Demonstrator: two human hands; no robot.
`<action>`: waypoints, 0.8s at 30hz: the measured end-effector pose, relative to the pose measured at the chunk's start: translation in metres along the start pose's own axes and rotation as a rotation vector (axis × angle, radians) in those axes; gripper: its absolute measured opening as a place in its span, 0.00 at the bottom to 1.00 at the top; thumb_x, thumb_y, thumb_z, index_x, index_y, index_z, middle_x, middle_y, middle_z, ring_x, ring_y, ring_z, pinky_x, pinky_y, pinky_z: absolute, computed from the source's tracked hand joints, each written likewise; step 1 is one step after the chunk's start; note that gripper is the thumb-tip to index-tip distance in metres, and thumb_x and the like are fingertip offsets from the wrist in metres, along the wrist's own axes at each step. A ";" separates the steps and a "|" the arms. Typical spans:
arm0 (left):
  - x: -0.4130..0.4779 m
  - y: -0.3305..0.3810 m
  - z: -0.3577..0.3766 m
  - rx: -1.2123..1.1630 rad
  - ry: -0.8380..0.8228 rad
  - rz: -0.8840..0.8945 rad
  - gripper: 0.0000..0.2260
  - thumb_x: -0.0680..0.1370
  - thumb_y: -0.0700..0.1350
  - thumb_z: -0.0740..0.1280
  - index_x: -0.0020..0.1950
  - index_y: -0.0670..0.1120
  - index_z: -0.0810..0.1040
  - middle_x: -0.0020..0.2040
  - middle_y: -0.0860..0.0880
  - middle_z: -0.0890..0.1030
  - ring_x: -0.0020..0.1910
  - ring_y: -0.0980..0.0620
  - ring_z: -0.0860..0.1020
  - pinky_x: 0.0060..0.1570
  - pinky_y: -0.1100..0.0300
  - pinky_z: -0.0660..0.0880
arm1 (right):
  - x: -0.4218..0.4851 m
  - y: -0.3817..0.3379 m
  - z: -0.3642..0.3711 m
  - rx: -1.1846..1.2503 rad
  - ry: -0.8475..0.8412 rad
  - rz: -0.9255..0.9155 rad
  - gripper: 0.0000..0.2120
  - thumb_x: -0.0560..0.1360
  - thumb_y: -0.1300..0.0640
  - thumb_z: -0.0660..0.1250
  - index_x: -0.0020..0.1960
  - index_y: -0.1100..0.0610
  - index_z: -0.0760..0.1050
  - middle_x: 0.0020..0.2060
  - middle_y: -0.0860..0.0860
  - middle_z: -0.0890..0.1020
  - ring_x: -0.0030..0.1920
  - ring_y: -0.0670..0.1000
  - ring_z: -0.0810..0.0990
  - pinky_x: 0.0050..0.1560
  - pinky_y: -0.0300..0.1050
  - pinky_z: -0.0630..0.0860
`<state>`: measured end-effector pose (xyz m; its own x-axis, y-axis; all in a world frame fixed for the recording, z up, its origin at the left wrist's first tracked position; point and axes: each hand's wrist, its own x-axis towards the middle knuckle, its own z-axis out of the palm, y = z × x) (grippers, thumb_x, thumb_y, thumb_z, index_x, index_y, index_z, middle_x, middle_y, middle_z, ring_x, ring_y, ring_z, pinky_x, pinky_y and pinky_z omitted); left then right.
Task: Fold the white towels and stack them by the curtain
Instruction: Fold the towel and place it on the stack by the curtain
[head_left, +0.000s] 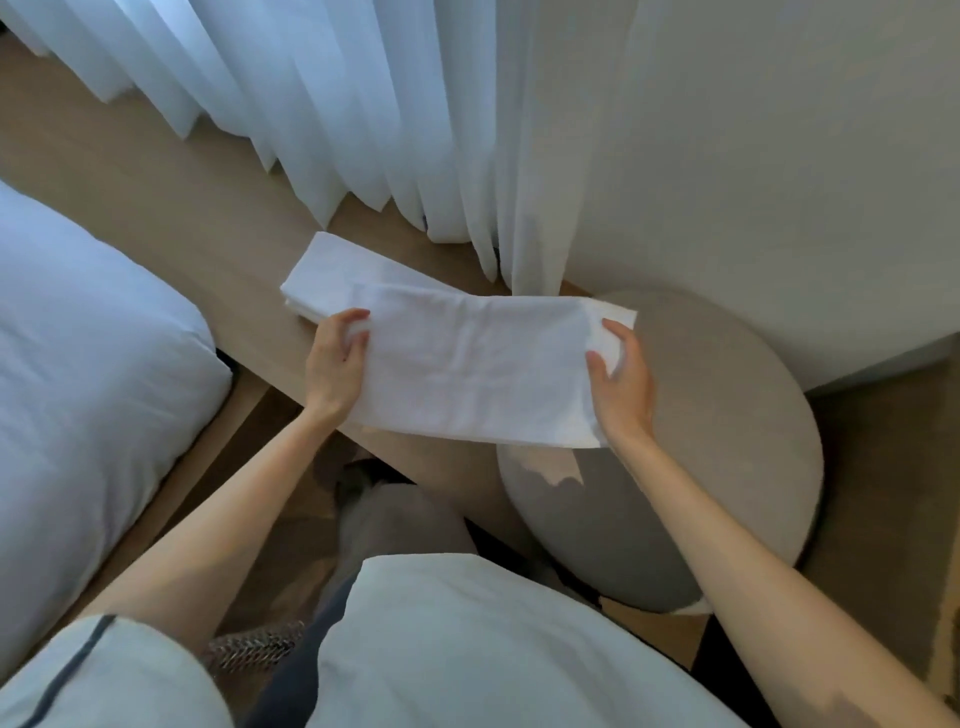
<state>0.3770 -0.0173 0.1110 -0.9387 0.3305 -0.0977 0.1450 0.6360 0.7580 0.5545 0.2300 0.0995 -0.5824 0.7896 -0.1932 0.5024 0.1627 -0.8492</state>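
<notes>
Got left grip (335, 358) and right grip (621, 384) each pinching one end of folded towel (478, 374), partly over stack (322, 280) on worktop (156, 171) by curtain (363, 130). My worry: middle sags, fold pops open on landing.

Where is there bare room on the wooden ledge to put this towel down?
Bare ledge runs left of the folded stack, between the bed and the curtain. The round stool beyond the right hand also shows a bare top. It is crowded where the held towel, stack and curtain meet.
</notes>
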 end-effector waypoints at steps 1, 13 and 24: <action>0.015 -0.010 -0.007 0.008 -0.003 -0.012 0.13 0.82 0.44 0.58 0.65 0.45 0.72 0.66 0.44 0.71 0.65 0.47 0.69 0.66 0.54 0.64 | 0.004 -0.004 0.017 0.010 -0.008 0.012 0.16 0.79 0.54 0.62 0.66 0.44 0.67 0.63 0.44 0.71 0.57 0.42 0.68 0.57 0.39 0.67; 0.226 -0.112 -0.103 0.061 -0.185 0.028 0.12 0.81 0.43 0.60 0.64 0.48 0.74 0.63 0.48 0.73 0.61 0.51 0.71 0.58 0.62 0.64 | 0.037 -0.084 0.210 0.152 0.137 0.328 0.16 0.78 0.53 0.64 0.60 0.36 0.65 0.52 0.37 0.69 0.48 0.40 0.70 0.43 0.30 0.68; 0.340 -0.214 -0.073 0.045 -0.271 -0.066 0.12 0.81 0.43 0.60 0.63 0.49 0.75 0.63 0.49 0.74 0.62 0.52 0.71 0.57 0.64 0.64 | 0.094 -0.053 0.326 0.139 0.212 0.391 0.16 0.77 0.57 0.64 0.62 0.42 0.70 0.52 0.32 0.72 0.51 0.38 0.71 0.44 0.21 0.67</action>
<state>0.0043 -0.0921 -0.0367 -0.8296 0.4577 -0.3198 0.1055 0.6910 0.7151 0.2648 0.1030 -0.0341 -0.2156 0.8817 -0.4196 0.5594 -0.2406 -0.7932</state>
